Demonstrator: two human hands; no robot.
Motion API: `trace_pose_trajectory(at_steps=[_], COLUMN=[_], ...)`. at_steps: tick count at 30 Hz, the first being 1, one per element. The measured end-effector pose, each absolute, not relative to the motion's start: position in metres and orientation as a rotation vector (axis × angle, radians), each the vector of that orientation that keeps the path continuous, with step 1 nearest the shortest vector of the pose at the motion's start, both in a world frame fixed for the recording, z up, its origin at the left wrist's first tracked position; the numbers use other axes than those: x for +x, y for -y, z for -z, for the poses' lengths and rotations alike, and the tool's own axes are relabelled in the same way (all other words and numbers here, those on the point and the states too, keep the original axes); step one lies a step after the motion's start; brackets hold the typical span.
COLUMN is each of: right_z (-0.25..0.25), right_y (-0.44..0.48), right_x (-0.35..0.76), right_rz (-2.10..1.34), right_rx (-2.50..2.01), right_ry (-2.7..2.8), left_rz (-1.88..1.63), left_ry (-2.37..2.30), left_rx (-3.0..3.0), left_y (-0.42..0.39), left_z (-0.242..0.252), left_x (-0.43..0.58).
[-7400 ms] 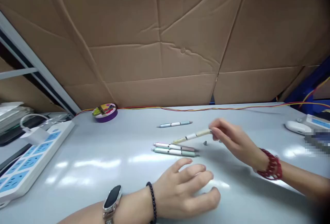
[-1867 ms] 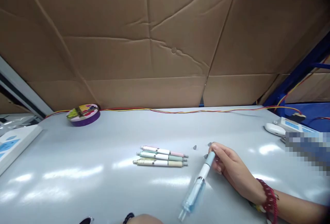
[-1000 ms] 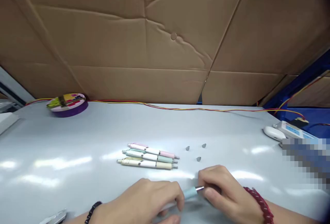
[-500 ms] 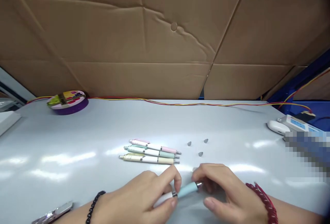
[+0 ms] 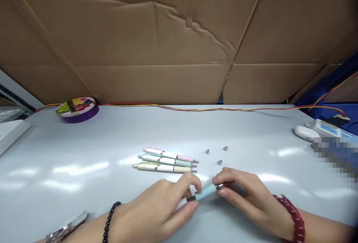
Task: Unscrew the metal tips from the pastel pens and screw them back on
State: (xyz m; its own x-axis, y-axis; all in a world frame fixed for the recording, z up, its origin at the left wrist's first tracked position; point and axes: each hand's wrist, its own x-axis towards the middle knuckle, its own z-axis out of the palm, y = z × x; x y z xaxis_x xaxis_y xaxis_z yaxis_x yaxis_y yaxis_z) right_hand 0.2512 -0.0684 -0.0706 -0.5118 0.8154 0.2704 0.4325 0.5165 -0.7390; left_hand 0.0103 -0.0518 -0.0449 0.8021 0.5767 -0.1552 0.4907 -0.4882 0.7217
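Note:
My left hand (image 5: 159, 207) is closed around the white barrel of a pen with a light blue grip (image 5: 206, 192). The pen slants up to the right, and much of its barrel is hidden by that hand. At the pen's silver tip, the thumb and forefinger of my right hand (image 5: 253, 200) pinch the metal end. Beyond my hands lie three pens side by side: one pink and white (image 5: 169, 155), one green and white (image 5: 167, 160), one yellow and white (image 5: 163, 167). Small grey metal cone tips (image 5: 219, 162) rest to their right, three in all.
A round purple tin (image 5: 81, 115) stands at the back left, near red and yellow wires (image 5: 173, 107). At the right are a white rounded case (image 5: 305, 133) and a power strip (image 5: 326, 128). A shiny metal object (image 5: 67, 226) lies by my left forearm. Cardboard (image 5: 125, 49) walls the back.
My right thumb has come in to meet the forefinger at the pen's tip; it was apart before. Both hands and the pen appear slightly higher, and the view has shifted a little.

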Motion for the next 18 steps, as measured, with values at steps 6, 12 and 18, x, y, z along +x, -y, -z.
trace_pose_trajectory(at_steps=[6,12,18], right_z=[0.0721,0.0698,0.0695], right_y=[0.0674,0.0660,0.0671], right_x=[0.2508,0.2510,0.2510], right_rz=[-0.723,-0.764,-0.754], right_rx=[-1.010,-1.002,-0.957], right_ry=[2.113,2.116,2.142], left_rz=[-0.106,-0.173,-0.279], left_ry=[-0.728,-0.661,-0.598], left_rx=[2.337,2.379,2.255], left_y=[0.0535,0.0531,0.0507], left_z=[0.0453,0.0456,0.0461], left_x=[0.0109,0.0120,0.0093])
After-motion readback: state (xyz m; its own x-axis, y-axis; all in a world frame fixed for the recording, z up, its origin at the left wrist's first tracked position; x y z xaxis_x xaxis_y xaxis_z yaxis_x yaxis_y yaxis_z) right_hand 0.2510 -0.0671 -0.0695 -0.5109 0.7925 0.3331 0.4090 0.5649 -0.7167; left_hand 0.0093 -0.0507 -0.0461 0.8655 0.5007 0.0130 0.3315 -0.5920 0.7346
